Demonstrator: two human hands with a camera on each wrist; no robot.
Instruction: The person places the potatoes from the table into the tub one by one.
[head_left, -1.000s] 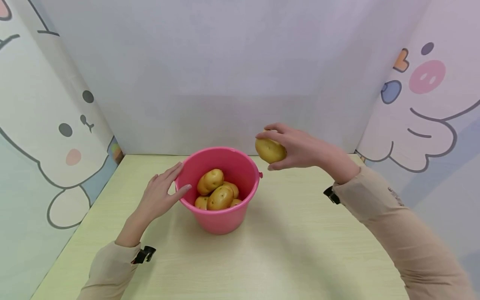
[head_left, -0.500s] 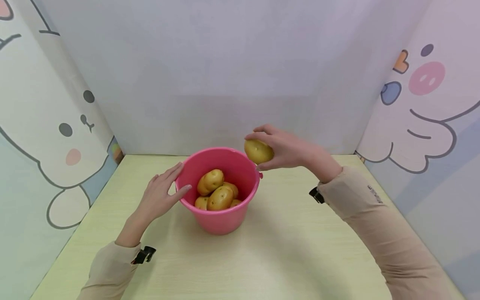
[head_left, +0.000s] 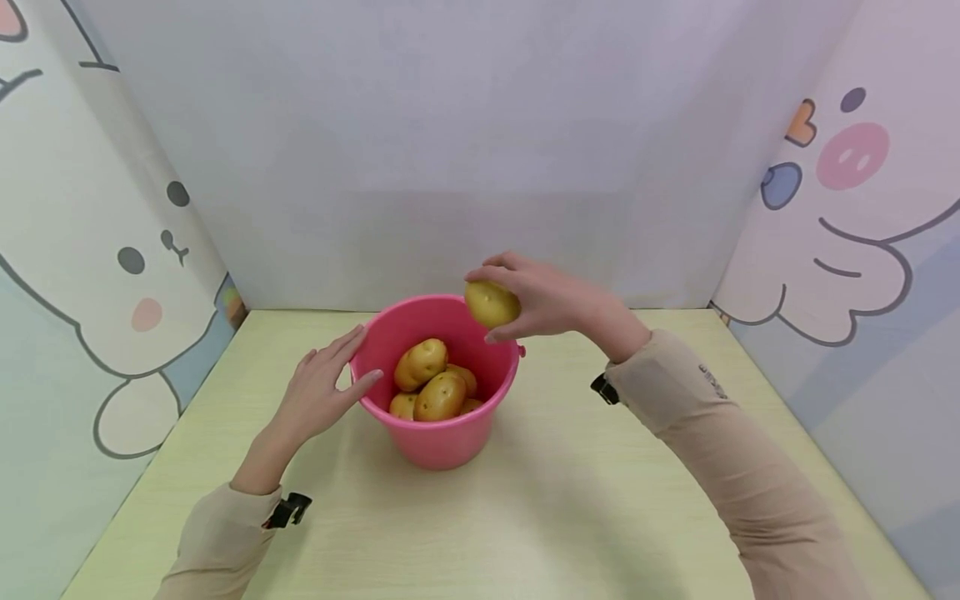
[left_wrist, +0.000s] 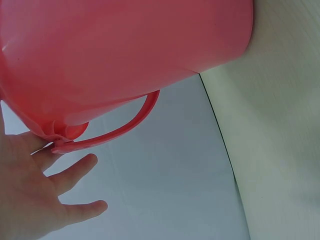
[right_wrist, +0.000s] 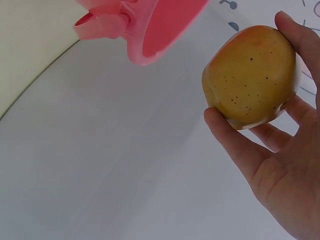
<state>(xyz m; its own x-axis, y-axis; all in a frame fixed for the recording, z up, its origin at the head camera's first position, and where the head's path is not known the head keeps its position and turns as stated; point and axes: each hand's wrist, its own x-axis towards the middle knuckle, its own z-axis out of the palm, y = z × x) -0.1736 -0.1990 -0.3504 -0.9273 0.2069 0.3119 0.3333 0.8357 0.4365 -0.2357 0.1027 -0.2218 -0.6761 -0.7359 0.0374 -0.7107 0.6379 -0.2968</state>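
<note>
A pink bucket [head_left: 438,442] stands upright on the table with several yellow-brown potatoes [head_left: 440,396] in it. My left hand [head_left: 318,392] rests on the bucket's left rim, its fingers fairly straight along the outside and the thumb reaching over the rim. In the left wrist view those fingers [left_wrist: 75,175] are spread beside the bucket's handle [left_wrist: 120,131]. Another potato [head_left: 491,303] is held by my right hand [head_left: 551,296] above the bucket's back right rim. Seen from the right wrist, the thumb and fingers grip this potato [right_wrist: 252,75] from opposite sides, higher than the rim.
The light wood-look table [head_left: 600,467] ends against a pale back wall [head_left: 480,150]. Side walls with cartoon animal figures [head_left: 855,158] flank it. A small knob [head_left: 522,351] sticks out from the bucket's right rim.
My right hand has carried its potato leftward, from right of the bucket to over its back right rim. The left hand and the bucket have stayed in place.
</note>
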